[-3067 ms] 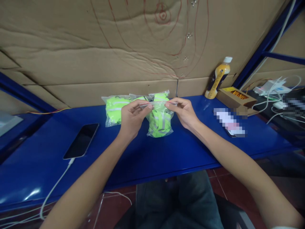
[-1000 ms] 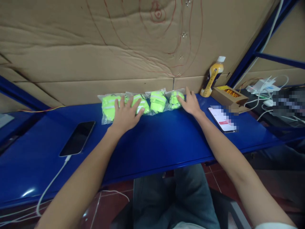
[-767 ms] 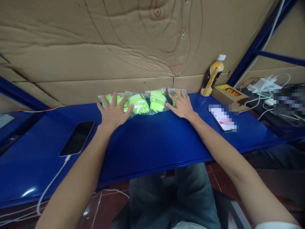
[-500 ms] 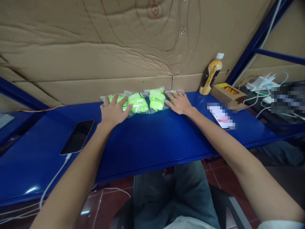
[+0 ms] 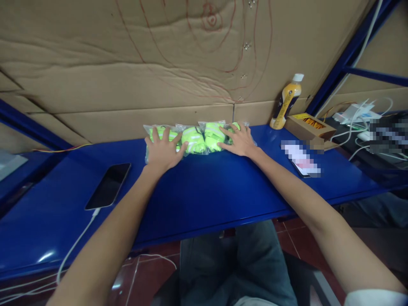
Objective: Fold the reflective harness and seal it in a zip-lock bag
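Note:
Several clear plastic bags of neon-green reflective fabric [image 5: 204, 138] lie in a row at the back of the blue table [image 5: 207, 191], against the cardboard wall. My left hand [image 5: 164, 148] lies flat with fingers spread on the leftmost bag. At the other end of the row, my right hand [image 5: 239, 140] rests flat on the rightmost bag. Neither hand grips anything. The two middle bags show between the hands.
A black phone [image 5: 108, 186] on a white cable lies at the left. At the right are a yellow bottle [image 5: 287, 102], a small cardboard box [image 5: 307, 126], a second phone [image 5: 301, 159] and a tangle of white cables [image 5: 353, 123].
The bag held up in both hands earlier now lies in the row. My hands have pressed flat on the end bags and squeezed the row closer together, a little to the right.

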Demonstrator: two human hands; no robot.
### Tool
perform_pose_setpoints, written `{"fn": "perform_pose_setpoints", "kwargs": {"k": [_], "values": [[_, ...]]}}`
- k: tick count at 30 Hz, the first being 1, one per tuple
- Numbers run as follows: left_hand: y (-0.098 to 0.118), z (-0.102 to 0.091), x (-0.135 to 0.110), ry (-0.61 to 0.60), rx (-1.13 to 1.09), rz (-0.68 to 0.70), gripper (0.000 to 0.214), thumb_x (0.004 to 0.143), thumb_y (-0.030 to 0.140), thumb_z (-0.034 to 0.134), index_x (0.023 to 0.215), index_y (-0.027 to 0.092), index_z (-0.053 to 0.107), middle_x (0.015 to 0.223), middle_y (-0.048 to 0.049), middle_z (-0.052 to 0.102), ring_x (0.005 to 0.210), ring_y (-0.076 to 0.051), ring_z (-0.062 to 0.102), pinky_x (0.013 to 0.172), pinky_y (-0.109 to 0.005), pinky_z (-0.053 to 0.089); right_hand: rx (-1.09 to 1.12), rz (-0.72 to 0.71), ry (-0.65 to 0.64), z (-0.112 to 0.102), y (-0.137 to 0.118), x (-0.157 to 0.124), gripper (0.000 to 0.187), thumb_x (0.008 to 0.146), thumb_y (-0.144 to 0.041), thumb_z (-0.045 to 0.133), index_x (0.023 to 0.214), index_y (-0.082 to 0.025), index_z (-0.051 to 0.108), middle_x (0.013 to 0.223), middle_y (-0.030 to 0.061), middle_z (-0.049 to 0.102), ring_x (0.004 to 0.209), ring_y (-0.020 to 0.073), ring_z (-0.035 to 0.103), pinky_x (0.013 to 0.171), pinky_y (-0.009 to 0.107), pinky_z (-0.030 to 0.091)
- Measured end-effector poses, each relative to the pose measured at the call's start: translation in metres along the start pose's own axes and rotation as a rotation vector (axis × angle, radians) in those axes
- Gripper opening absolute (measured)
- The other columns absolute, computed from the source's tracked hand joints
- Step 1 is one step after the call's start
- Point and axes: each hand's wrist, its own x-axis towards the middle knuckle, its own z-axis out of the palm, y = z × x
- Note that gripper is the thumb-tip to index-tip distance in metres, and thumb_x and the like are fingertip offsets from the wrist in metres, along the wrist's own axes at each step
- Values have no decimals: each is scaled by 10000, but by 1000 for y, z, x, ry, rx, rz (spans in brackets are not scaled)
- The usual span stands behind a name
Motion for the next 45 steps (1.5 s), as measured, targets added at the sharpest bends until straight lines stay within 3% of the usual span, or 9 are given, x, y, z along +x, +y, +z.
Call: {"fn": "perform_pose_setpoints", "kwargs": {"k": [7, 16, 19, 22, 25, 32, 36, 41, 45], "values": [[20, -4, 1, 74, -22, 107, 643, 1132, 528, 283, 1545, 205, 655, 1733, -186, 440, 1601, -566, 279, 1193, -766, 304, -25, -27, 140, 10, 6, -4, 656, 1050, -597, 466, 1484, -152, 673, 1602, 168, 603, 1563, 451, 362, 1282, 653, 247], [71, 15, 30, 8, -197, 41, 600, 1122, 472, 366, 1605, 208, 606, 1713, -204, 451, 1572, -519, 387, 1251, -703, 340, 56, 52, 166, -6, 36, -9, 517, 1053, -451, 439, 1354, -147, 729, 1515, 169, 669, 1496, 419, 469, 1287, 650, 277], [73, 11, 31, 36, -213, 43, 643, 1114, 525, 398, 1673, 229, 514, 1765, -188, 382, 1641, -532, 265, 1307, -750, 186, 104, 87, 201, -12, 36, -10, 689, 1090, -640, 396, 1609, -218, 559, 1703, 155, 505, 1550, 439, 435, 1291, 691, 265], [72, 5, 33, 101, -207, 183, 700, 1100, 605, 429, 1725, 289, 417, 1848, -119, 224, 1705, -511, 64, 1327, -758, 51, 129, 46, 92, -18, 35, -7, 858, 1027, -800, 461, 1747, -347, 347, 1828, 123, 295, 1634, 497, 318, 1274, 780, 227], [72, 9, 36, 6, -192, 316, 652, 1128, 578, 356, 1712, 300, 442, 1824, -99, 308, 1707, -457, 161, 1345, -712, 90, 168, 11, -4, -25, 37, -5, 868, 1009, -801, 518, 1744, -372, 350, 1796, 118, 373, 1637, 502, 326, 1265, 808, 228], [69, 26, 30, 19, -191, 256, 636, 1136, 509, 333, 1688, 232, 485, 1728, -145, 479, 1632, -437, 368, 1343, -694, 156, 48, -86, 16, -33, 18, -6, 803, 1018, -603, 584, 1673, -153, 476, 1756, 197, 419, 1671, 471, 276, 1313, 816, 46], [65, 23, 27, 0, -194, 269, 648, 1133, 508, 331, 1690, 211, 479, 1723, -166, 479, 1645, -435, 348, 1349, -700, 145, -28, -164, 3, -27, -5, -5, 819, 1035, -486, 554, 1697, -38, 377, 1753, 281, 374, 1648, 405, 349, 1373, 661, 119], [65, 13, 26, 29, -166, 308, 634, 1114, 516, 375, 1671, 242, 504, 1773, -137, 406, 1717, -443, 138, 1352, -734, 49, -106, -68, -14, -30, -23, -4, 805, 998, -400, 581, 1672, -2, 389, 1614, 347, 487, 1452, 534, 496, 1225, 722, 313], [66, 9, 24, 34, -115, 309, 625, 1105, 512, 410, 1684, 286, 477, 1774, -124, 407, 1723, -454, 83, 1332, -767, 19, -89, -108, 46, -35, -29, -9, 601, 986, -265, 520, 1500, 45, 549, 1530, 364, 519, 1423, 521, 484, 1196, 695, 333]]}}
